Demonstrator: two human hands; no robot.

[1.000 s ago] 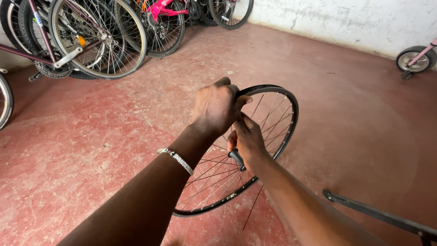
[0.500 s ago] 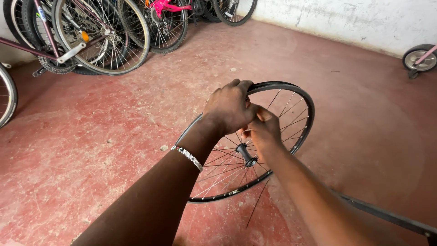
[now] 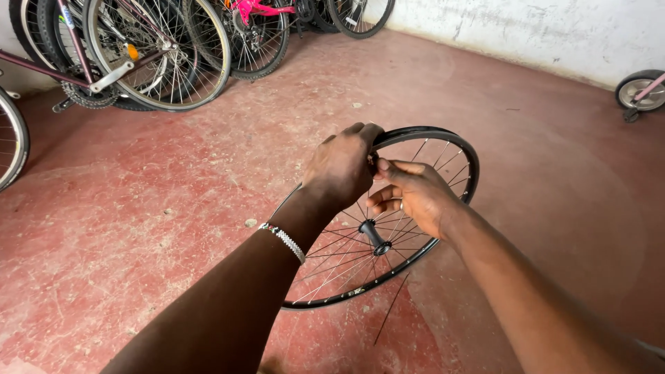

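So the bare bicycle wheel [image 3: 415, 208] is a black rim with thin silver spokes running into a dark hub [image 3: 377, 239], no tyre on it. It's standing tilted on the red concrete floor [image 3: 173, 228], with its bottom edge on the ground and its top edge up under the hands.

The left hand [image 3: 343, 170], with a beaded bracelet [image 3: 284, 241] on that wrist, is curled over the wheel's top edge, fingers closed together around the rim. The right hand [image 3: 412, 194] sits just beside it, inside the wheel above the hub, fingers bent and bunched close, fingertips meeting the left hand. Can't tell whether they're pinching anything, it's too small to see.

One loose spoke [image 3: 391, 312] lies on the floor, poking out from under the wheel's lower edge.

No bins or trays anywhere near the wheel.

Lots of open floor all around it. Well beyond the wheel's far left, a row of parked bicycles [image 3: 159, 55] leans along the wall. Far off to the wheel's right, against the white wall [image 3: 540, 28], a small wheel [image 3: 639, 90] peeks in.
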